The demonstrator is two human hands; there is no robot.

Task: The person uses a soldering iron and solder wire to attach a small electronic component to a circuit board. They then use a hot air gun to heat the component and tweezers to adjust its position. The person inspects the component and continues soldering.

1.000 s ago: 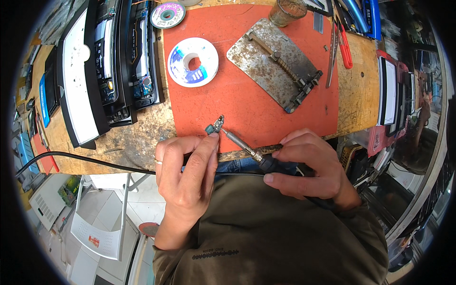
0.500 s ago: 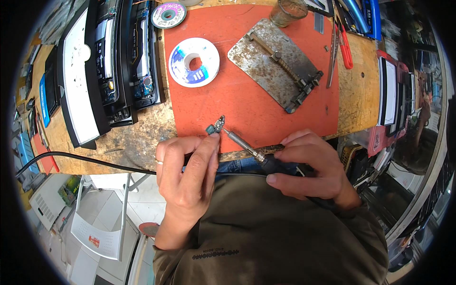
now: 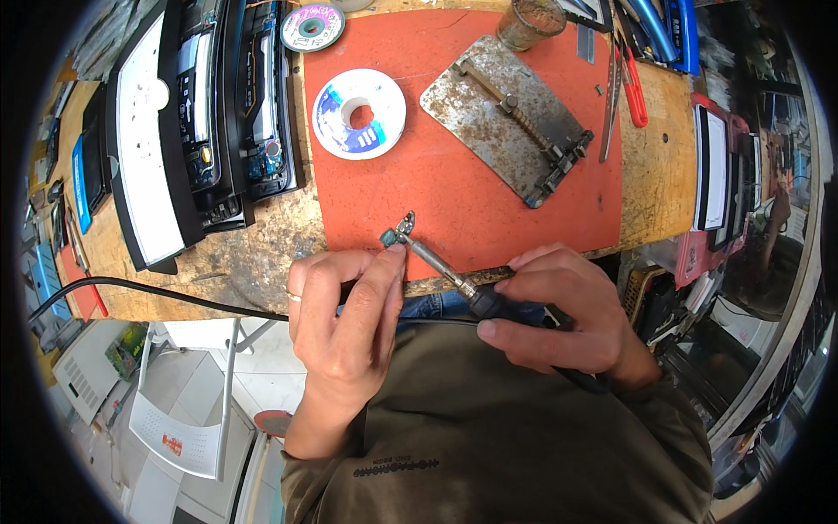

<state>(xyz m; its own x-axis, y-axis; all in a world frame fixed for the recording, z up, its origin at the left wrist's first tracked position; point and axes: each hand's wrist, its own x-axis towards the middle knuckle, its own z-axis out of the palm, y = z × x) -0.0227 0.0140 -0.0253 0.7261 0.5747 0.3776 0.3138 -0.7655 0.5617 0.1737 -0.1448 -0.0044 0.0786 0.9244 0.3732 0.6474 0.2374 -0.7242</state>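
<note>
Pinched between the fingertips of my left hand is a small metal part with a dark green end. My fingers hide its lower portion. My right hand grips a soldering iron by its black handle, thumb below and fingers above. The iron's metal shaft points up and left, its tip at or very near the small part; whether they touch I cannot tell. Both hands are over the near edge of an orange-red mat.
A white spool and a smaller spool lie farther off. A stained metal board holder sits right of them, beside a rusty cup and tweezers. Opened phones fill a box at left. A black cable crosses the bench edge.
My right hand has shifted slightly left with the soldering iron, whose tip is now closer in at the small part. My left hand has barely moved.
</note>
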